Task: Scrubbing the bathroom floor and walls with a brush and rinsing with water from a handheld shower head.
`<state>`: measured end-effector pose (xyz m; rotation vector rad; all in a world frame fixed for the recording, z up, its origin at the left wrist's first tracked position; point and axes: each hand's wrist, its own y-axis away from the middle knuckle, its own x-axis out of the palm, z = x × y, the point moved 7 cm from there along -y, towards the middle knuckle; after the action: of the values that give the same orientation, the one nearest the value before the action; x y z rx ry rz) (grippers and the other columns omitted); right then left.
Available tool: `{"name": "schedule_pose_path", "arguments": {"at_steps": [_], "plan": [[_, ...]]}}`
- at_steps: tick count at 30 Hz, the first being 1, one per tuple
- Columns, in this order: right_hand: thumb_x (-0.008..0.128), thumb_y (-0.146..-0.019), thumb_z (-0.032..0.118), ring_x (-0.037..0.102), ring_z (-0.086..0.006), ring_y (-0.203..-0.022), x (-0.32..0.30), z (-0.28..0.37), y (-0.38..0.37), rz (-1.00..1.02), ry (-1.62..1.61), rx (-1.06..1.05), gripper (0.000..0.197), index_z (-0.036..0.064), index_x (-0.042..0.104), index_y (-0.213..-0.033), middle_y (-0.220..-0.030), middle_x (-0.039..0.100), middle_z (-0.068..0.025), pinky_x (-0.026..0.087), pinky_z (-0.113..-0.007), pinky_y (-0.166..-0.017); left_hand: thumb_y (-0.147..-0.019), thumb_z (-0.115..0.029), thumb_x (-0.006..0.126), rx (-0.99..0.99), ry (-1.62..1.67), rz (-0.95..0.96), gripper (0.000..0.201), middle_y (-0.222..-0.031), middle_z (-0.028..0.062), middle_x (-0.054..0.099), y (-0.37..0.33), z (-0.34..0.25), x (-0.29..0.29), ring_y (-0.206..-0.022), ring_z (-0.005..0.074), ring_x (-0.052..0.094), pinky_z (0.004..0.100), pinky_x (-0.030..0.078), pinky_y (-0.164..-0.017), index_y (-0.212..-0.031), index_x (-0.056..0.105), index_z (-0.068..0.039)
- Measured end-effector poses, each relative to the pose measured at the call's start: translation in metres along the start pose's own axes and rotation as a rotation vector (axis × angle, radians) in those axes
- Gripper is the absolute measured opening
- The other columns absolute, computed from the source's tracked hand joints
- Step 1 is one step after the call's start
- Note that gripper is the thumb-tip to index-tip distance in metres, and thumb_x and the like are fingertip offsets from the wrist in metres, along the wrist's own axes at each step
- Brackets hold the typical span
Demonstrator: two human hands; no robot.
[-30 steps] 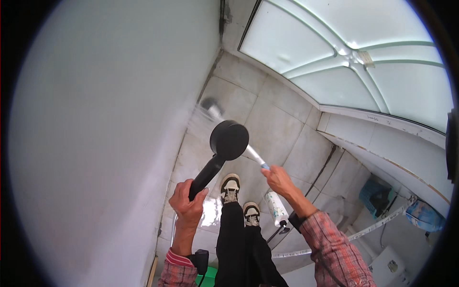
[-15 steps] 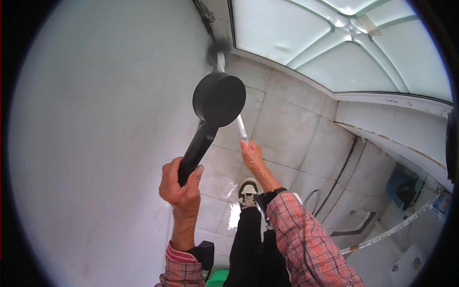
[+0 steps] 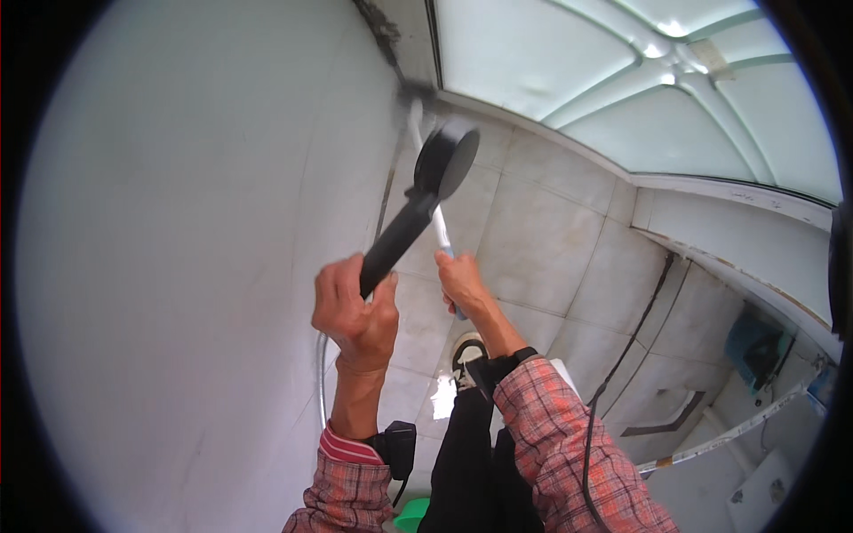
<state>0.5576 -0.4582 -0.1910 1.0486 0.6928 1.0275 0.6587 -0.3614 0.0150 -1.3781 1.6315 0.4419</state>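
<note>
My left hand (image 3: 355,315) is wrapped round the handle of a black handheld shower head (image 3: 399,238). Its round head is tilted nearly side-on, over part of the brush. A silvery hose (image 3: 322,377) hangs below that hand along the wall. In my right hand (image 3: 464,281) is a long-handled brush (image 3: 442,233), its shaft white and its grip grey-blue. The brush's far end reaches the corner where the left wall meets the door frame. Blurred dark bristles show there, and the shower head covers the middle of the shaft.
A smooth white wall (image 3: 195,266) rises at the left. Frosted glass door panels (image 3: 586,62) stand ahead on a white sill. Pale floor tiles (image 3: 542,235) look wet near my shoe (image 3: 466,351). At the right are a teal basket-like object (image 3: 755,346) and a curved white rail (image 3: 729,435).
My left hand has moved a little up and right, turning the shower head from face-flat to nearly side-on. My right hand has shifted slightly left; the brush's far end stays by the corner.
</note>
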Motion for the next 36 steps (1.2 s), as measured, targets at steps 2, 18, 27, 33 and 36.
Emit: {"name": "schedule_pose_path", "arguments": {"at_steps": [2,18,27,33,36], "plan": [[0.047,-0.085,0.033,0.039,-0.016,-0.032,-0.011,-0.025,-0.009,-0.033,0.01,0.076,0.038,0.0047,0.04,-0.06,-0.045,0.039,-0.0044,0.031,-0.034,-0.028,-0.055,-0.002,0.073,-0.099,-0.035,0.09,0.034,-0.075,0.0108,0.055,0.018,0.01,0.011,-0.064,0.0264,0.054,0.0329,0.046,-0.056,-0.086,0.058,-0.001],[0.039,-0.085,0.028,0.043,-0.0201,-0.032,-0.082,-0.034,0.031,0.036,0.193,0.137,0.037,0.0002,0.045,-0.061,-0.046,0.043,-0.0063,0.033,-0.034,-0.03,-0.063,0.001,0.072,-0.363,0.024,0.193,0.031,-0.078,0.0099,0.055,0.064,0.05,-0.018,-0.064,0.0206,0.055,0.03,0.045,-0.056,-0.091,0.057,0.002],[0.04,-0.084,0.027,0.058,-0.043,-0.067,-0.044,0.013,-0.053,-0.131,0.668,-0.169,0.04,-0.0072,0.058,-0.077,-0.076,0.058,-0.0304,0.046,-0.047,-0.059,-0.072,-0.006,0.067,-0.446,0.103,0.179,0.029,-0.079,0.0136,0.055,0.063,0.054,0.0,-0.065,0.0301,0.055,0.0349,0.045,-0.056,-0.096,0.054,0.002],[0.04,-0.087,0.026,0.058,-0.0428,-0.066,-0.098,-0.037,0.034,-0.1,0.813,-0.234,0.036,-0.0054,0.058,-0.083,-0.073,0.056,-0.0314,0.047,-0.047,-0.061,-0.071,-0.007,0.068,-0.463,0.093,0.189,0.03,-0.08,0.0132,0.055,0.088,0.069,-0.016,-0.067,0.0297,0.056,0.0355,0.044,-0.056,-0.098,0.055,0.001],[0.04,-0.086,0.018,0.059,-0.038,-0.058,-0.097,0.027,-0.008,-0.241,1.107,-0.656,0.028,-0.0045,0.057,-0.09,-0.07,0.057,-0.0285,0.048,-0.043,-0.053,-0.071,-0.007,0.068,-0.49,0.117,0.215,0.032,-0.08,0.0134,0.055,0.095,0.074,-0.01,-0.067,0.0295,0.056,0.0355,0.044,-0.056,-0.098,0.055,0.001]]}}
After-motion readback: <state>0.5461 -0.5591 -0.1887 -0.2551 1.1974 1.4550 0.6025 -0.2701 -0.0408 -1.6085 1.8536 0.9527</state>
